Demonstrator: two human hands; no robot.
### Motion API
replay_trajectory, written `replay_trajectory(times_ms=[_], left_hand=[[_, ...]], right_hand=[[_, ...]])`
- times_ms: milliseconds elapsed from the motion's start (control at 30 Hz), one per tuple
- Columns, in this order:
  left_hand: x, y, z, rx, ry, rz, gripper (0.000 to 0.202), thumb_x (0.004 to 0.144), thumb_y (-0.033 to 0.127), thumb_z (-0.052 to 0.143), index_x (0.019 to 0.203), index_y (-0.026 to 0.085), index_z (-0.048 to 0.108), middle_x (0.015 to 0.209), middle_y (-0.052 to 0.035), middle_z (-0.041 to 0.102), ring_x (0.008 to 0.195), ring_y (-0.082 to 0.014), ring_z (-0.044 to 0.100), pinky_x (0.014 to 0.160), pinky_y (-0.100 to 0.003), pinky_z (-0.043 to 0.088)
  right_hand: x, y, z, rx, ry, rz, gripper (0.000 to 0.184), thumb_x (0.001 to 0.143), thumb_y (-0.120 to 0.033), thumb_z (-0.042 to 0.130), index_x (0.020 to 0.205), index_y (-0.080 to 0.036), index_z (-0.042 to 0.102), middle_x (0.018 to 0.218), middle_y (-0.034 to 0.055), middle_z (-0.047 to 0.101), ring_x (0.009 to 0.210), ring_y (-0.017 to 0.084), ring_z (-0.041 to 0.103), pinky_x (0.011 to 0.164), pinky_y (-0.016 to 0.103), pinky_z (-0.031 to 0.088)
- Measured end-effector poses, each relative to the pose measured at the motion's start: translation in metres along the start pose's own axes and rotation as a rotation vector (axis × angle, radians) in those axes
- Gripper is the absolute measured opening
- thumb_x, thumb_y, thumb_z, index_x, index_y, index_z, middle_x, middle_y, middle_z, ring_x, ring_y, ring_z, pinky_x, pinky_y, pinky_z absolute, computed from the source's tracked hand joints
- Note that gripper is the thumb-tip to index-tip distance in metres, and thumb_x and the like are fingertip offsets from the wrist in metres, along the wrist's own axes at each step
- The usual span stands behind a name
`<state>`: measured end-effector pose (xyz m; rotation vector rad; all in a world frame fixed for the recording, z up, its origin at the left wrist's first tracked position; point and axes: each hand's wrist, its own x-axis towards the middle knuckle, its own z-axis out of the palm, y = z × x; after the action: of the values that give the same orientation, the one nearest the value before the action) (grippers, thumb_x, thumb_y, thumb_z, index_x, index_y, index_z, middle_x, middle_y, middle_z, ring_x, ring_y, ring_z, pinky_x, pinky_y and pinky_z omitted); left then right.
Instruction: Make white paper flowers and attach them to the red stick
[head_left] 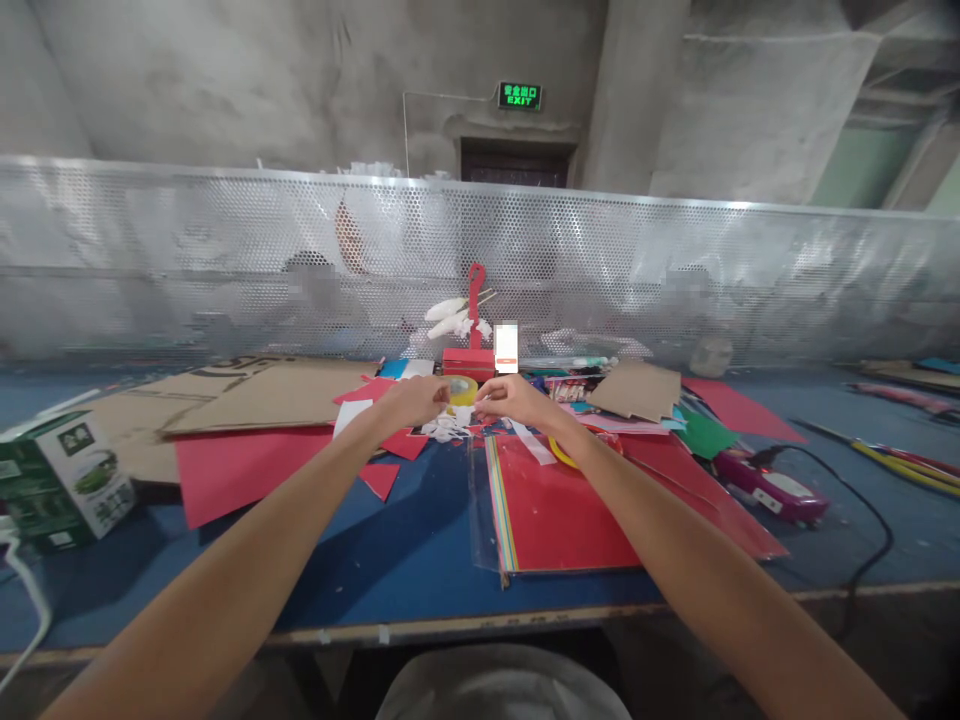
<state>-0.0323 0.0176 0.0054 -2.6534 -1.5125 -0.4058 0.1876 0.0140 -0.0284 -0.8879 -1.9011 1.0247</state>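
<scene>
My left hand (426,398) and my right hand (511,397) reach forward over the blue table, a small gap between them. The fingers of both are drawn together in a pinch; what sits in them is too small to make out. Just below lies a loose pile of white paper scraps (448,426). A yellow roll of tape (460,388) stands behind the gap. Farther back is a red cardboard piece (469,362) with an upright red strip (475,310), and white tufts (450,318) cling near its top.
Cardboard sheets (277,395) and red paper (247,470) spread left, beside a green-and-white carton (67,480). Under my right forearm lies a plastic-wrapped stack of coloured paper (562,510). A purple corded device (772,488) is farther right. A perforated metal panel (600,260) closes off the back.
</scene>
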Motion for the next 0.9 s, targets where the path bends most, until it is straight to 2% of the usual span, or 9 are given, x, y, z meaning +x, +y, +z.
replay_trajectory(times_ms=[133,267,367,467,900], left_hand=[[0.001,0.002,-0.003,-0.066,0.198,0.044,0.021,0.085,0.027,0.048,0.095,0.02,0.066,0.094,-0.0059,0.07,0.079,-0.0189,0.062,0.068,-0.027,0.042],[0.002,0.009,-0.005,-0.159,0.319,0.203,0.024,0.089,0.029,0.045,0.096,0.02,0.066,0.094,-0.0054,0.069,0.082,-0.0176,0.06,0.075,-0.029,0.043],[0.0,0.015,-0.006,-0.139,0.308,0.321,0.023,0.088,0.026,0.047,0.096,0.021,0.068,0.095,-0.0048,0.067,0.083,-0.0169,0.059,0.078,-0.029,0.042],[-0.003,0.018,-0.006,-0.081,0.289,0.369,0.023,0.085,0.022,0.049,0.096,0.023,0.069,0.092,-0.0039,0.066,0.08,-0.0158,0.058,0.076,-0.029,0.041],[-0.006,0.019,-0.011,-0.013,0.265,0.362,0.025,0.088,0.023,0.046,0.099,0.025,0.068,0.092,-0.0034,0.064,0.085,-0.0169,0.057,0.074,-0.028,0.039]], right_hand=[[-0.003,-0.005,0.001,0.022,-0.01,0.032,0.022,0.072,-0.032,0.076,0.082,-0.014,0.068,0.074,0.0055,0.072,0.068,0.016,0.069,0.067,0.026,0.056],[-0.004,-0.004,0.001,0.146,-0.016,0.06,0.029,0.068,-0.038,0.079,0.083,-0.014,0.07,0.08,0.0071,0.074,0.074,0.017,0.07,0.073,0.028,0.057],[-0.004,-0.003,0.0,0.206,-0.013,0.073,0.031,0.067,-0.039,0.08,0.083,-0.014,0.071,0.082,0.0083,0.073,0.074,0.017,0.07,0.073,0.029,0.056],[-0.005,-0.004,-0.001,0.221,-0.004,0.064,0.031,0.067,-0.04,0.08,0.084,-0.014,0.071,0.082,0.0094,0.073,0.073,0.017,0.069,0.073,0.03,0.056],[-0.008,-0.006,-0.002,0.246,0.019,0.059,0.031,0.071,-0.041,0.078,0.085,-0.014,0.07,0.082,0.0075,0.073,0.074,0.014,0.068,0.075,0.026,0.055]])
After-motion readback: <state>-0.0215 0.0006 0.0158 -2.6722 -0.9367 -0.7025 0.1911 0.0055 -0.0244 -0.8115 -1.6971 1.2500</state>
